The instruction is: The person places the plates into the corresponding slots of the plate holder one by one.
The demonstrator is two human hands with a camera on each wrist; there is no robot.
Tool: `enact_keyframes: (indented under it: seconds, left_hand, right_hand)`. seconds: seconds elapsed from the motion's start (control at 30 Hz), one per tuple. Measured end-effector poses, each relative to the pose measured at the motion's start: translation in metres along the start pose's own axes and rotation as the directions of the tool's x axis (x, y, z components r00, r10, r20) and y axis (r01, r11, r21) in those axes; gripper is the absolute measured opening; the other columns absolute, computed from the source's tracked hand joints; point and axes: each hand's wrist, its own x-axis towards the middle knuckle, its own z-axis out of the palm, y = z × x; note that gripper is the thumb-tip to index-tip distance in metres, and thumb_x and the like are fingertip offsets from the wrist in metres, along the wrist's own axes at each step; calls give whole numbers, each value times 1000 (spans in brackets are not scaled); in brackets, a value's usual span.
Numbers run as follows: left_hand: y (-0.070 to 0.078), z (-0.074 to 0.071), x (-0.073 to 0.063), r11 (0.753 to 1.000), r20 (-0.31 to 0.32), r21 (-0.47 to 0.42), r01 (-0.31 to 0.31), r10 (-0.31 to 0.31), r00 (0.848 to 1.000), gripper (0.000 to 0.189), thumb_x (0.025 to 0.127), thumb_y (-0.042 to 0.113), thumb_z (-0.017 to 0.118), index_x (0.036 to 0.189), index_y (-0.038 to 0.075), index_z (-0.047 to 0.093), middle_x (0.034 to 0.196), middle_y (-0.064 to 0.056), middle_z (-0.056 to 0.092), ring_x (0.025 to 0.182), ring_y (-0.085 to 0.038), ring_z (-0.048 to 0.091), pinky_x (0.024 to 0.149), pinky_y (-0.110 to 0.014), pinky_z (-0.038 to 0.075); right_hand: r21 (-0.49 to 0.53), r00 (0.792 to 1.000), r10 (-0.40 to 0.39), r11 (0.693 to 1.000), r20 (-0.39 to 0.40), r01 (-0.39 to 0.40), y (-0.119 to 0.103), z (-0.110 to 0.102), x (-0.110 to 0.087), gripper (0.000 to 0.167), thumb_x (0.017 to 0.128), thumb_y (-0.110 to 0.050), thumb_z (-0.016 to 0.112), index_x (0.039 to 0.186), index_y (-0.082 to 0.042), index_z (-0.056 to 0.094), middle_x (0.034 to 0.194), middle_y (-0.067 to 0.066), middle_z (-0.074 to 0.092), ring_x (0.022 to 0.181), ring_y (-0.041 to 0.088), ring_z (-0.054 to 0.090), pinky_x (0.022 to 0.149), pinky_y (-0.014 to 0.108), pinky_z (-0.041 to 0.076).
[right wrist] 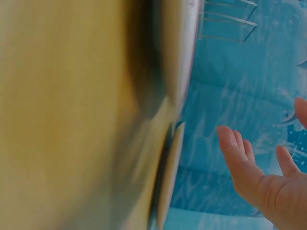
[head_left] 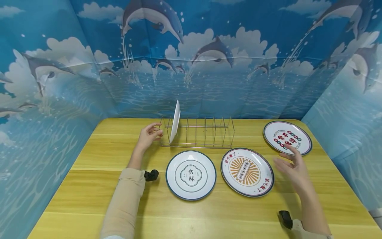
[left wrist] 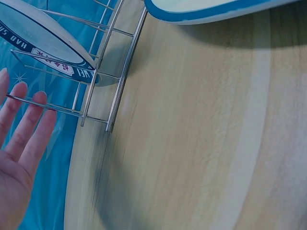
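My left hand is at the left end of a wire dish rack. In the left wrist view its fingers are extended against the end wire. One plate stands on edge in the rack, close to that hand, with dark lettering round its rim. My right hand hovers with spread fingers, holding nothing, between the sunburst-patterned plate and the far-right plate with red characters. In front of the rack lies a blue-rimmed plate with black characters.
All of this stands on a yellow wood-grain table. Behind it and along the sides hangs a blue dolphin-printed cloth. The rack's wire dividers rise to the right of the standing plate. A black strap piece shows at each wrist.
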Motion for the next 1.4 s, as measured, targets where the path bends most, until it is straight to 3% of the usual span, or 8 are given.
enact_keyframes:
  seconds: [0.23,0.3,0.43,0.63,0.93,1.17,1.3,1.4]
  left_hand:
    - [2,1,-2,1000,-27,3,-21,21,999,31,88,-1,57,118,-10,53,94,-18,55,91,-37,58,87,-55,46]
    - [2,1,-2,1000,-28,13,-17,17,999,31,88,-1,57,117,-10,53,97,-22,55,93,-39,57,87,-53,47]
    - [-2,0,0,1000,-34,23,-8,9,999,30,88,1,58,116,-10,54,100,-25,55,96,-42,56,87,-50,49]
    - [-1,1,0,1000,-41,29,12,-11,999,31,88,1,59,116,-9,54,96,-20,57,90,-33,60,87,-49,49]
    - [-1,1,0,999,-46,34,16,-14,999,29,88,1,59,115,-8,56,93,-17,57,87,-29,61,86,-48,50]
    - [-1,0,-1,999,-47,47,17,-15,999,31,88,3,59,117,-8,55,95,-17,57,87,-28,61,85,-46,51]
    - [-1,1,-1,999,-50,40,20,-18,999,32,88,3,58,118,-9,54,95,-18,57,95,-39,57,86,-47,50]
    - [-1,1,-1,999,-48,35,20,-18,999,32,89,3,58,118,-10,53,95,-19,57,99,-45,54,86,-48,49]
  right_hand:
    - [-224,979,148,968,140,-114,-23,5,-19,76,89,-23,62,146,-20,12,126,20,34,92,0,53,73,23,55]
    - [-263,963,191,955,190,-138,-26,7,-22,79,90,-26,60,147,-20,6,131,27,27,101,10,51,78,29,55]
    - [-295,938,259,937,228,-187,-28,10,-24,81,91,-27,58,148,-17,1,136,33,20,109,22,48,84,39,53]
    - [-219,883,360,927,301,-303,-27,7,-25,74,91,-24,59,147,-22,11,136,37,17,98,15,55,83,39,53]
    - [-103,800,445,890,403,-444,-26,3,-18,51,88,-17,62,131,-40,44,106,4,56,86,16,62,76,30,55]
    - [-141,776,443,893,449,-428,-23,4,-14,44,88,-14,62,117,-46,55,91,1,59,77,9,57,68,20,51]
    - [-182,779,423,905,463,-383,-21,6,-13,53,87,-11,62,130,-39,49,115,17,50,80,8,55,73,17,48]
    - [-163,777,391,919,493,-359,-19,8,-14,62,86,-7,61,139,-30,40,142,28,16,80,6,56,78,16,48]
